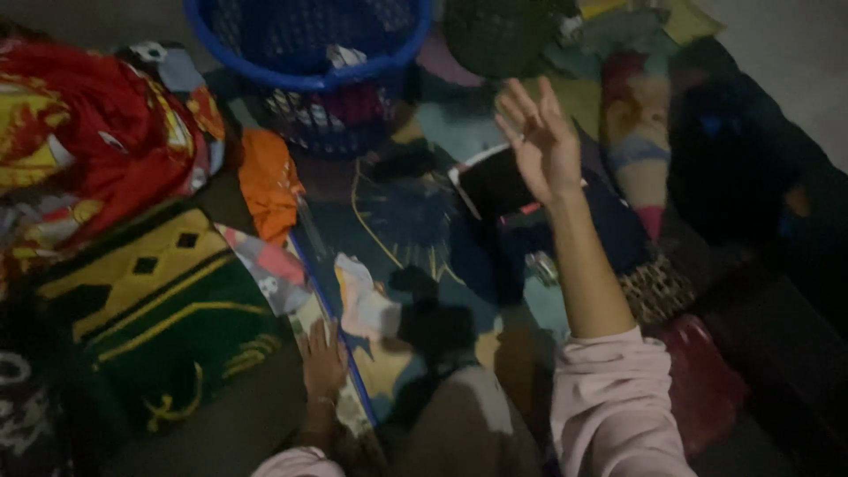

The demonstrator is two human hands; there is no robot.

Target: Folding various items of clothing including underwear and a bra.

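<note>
Patterned mat point(415, 221) under empty left hand point(322, 358)

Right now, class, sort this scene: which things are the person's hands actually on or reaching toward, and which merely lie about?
In hand:
- left hand, flat on the patterned mat
- right hand, raised open above a dark garment, holding nothing
- small white cloth beside the left hand

Lying about:
- blue laundry basket
- orange cloth
- green and yellow rug
- red printed fabric

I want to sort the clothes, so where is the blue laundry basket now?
In the head view, the blue laundry basket stands at the top, left of centre, just above the orange cloth and up-left of the raised right hand.
</note>
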